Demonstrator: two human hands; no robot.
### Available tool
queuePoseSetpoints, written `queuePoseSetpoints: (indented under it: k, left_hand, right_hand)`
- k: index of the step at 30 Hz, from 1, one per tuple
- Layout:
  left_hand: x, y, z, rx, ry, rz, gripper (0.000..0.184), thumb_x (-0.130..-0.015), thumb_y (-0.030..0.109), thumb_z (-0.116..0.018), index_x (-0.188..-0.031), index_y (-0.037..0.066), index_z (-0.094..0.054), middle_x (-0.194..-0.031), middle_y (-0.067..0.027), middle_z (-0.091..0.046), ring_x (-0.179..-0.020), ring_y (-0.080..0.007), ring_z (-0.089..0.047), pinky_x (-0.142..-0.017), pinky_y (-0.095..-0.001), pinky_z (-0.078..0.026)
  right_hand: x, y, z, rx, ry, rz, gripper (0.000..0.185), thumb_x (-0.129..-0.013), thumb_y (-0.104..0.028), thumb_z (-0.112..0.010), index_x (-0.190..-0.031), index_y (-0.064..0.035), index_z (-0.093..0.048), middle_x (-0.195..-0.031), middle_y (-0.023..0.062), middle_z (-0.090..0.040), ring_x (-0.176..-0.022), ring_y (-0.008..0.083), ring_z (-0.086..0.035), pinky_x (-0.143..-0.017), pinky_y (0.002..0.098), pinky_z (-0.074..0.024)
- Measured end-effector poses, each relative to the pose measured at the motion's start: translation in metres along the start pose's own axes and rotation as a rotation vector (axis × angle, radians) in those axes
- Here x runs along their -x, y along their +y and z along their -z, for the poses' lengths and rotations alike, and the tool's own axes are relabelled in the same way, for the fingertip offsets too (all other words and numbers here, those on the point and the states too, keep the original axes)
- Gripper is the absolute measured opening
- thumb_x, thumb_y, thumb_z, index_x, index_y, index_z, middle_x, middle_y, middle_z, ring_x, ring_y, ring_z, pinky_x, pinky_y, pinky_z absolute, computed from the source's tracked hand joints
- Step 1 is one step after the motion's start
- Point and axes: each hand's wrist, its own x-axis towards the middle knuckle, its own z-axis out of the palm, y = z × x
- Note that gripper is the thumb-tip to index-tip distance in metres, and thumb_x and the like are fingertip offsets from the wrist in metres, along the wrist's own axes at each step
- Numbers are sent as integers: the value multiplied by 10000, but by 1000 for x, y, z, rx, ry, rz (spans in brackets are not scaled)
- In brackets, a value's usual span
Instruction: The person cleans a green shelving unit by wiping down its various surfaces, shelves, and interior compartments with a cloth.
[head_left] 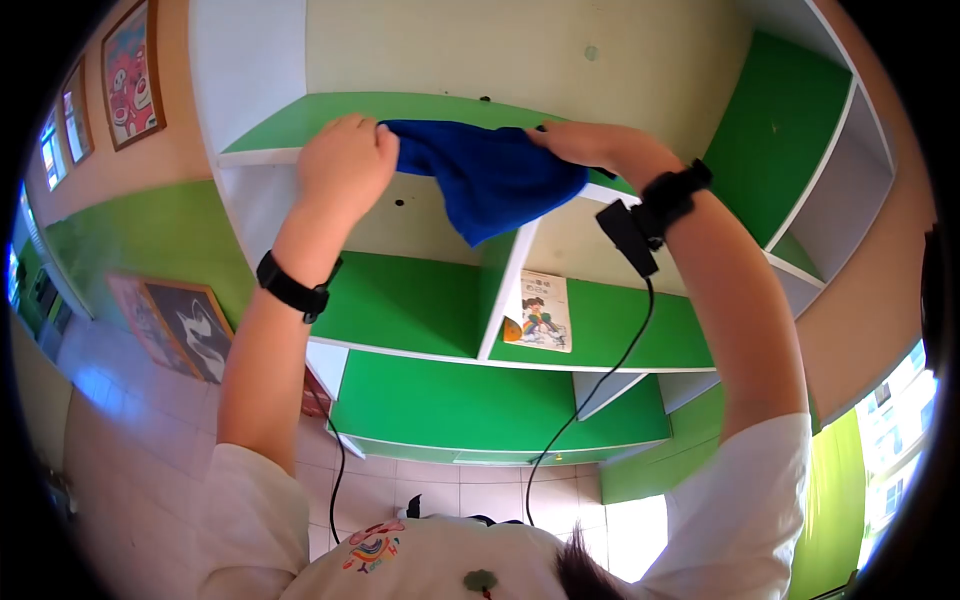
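Observation:
A dark blue cloth is stretched between my hands in front of the upper green shelf board, its lower part hanging in a loose point over the front edge. My left hand is closed in a fist on the cloth's left corner. At the other end my right hand grips the cloth's right upper edge, its fingers partly hidden behind the fabric. Below the cloth, a picture book leans in the right compartment of the shelf.
The white-framed shelf unit has a vertical divider and lower green boards. Side cubbies stand at right. Black cables hang from my wrist straps. Framed pictures lean against the left wall.

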Motion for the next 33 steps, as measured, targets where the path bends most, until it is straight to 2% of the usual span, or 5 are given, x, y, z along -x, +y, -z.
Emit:
queuePoseSetpoints:
  k: [13, 18, 22, 30, 33]
  left_hand:
    - [-1, -133, 58, -8, -231, 183, 377, -961, 254, -392, -915, -27, -639, -974, -234, -634, -949, -426, -575, -835, -489, -459]
    - [-4, -151, 43, -11, -303, 191, 476, -995, 336, -329, -987, -23, -643, -1031, -248, -634, -986, -444, -570, -875, -484, -441]
    - [-14, -109, 47, 59, -428, 233, 530, -987, 390, -319, -1029, -36, -630, -1059, -274, -621, -1015, -447, -568, -892, -489, -435]
    - [-45, 68, -20, 3, -603, -316, 551, -957, 356, -340, -1089, -113, -597, -1200, -314, -577, -1115, -444, -561, -965, -479, -453]
    - [-44, 126, -54, 179, -489, -164, 513, -933, 311, -347, -1097, -107, -597, -1237, -316, -554, -1142, -436, -550, -965, -478, -455]
  right_hand:
    - [-140, -199, -81, 154, 7, 229, 537, -864, -388, -460, -1260, -54, -603, -1346, 186, -552, -1240, 353, -516, -1037, 399, -392]
    - [-149, -155, -71, 112, 150, 274, 488, -831, -436, -510, -1108, -73, -682, -1165, 204, -650, -1116, 298, -607, -955, 374, -441]
    - [-90, -88, -32, 206, 197, -3, 557, -825, -452, -504, -1256, -118, -618, -1338, 186, -561, -1264, 322, -514, -1054, 411, -386]
    - [-40, 80, 23, 237, 209, -302, 579, -779, -436, -578, -1255, -108, -611, -1318, 171, -579, -1233, 329, -535, -1000, 407, -425]
    - [3, 117, 37, 288, 190, -347, 535, -833, -427, -554, -1245, -89, -606, -1282, 173, -601, -1184, 333, -563, -982, 403, -432]
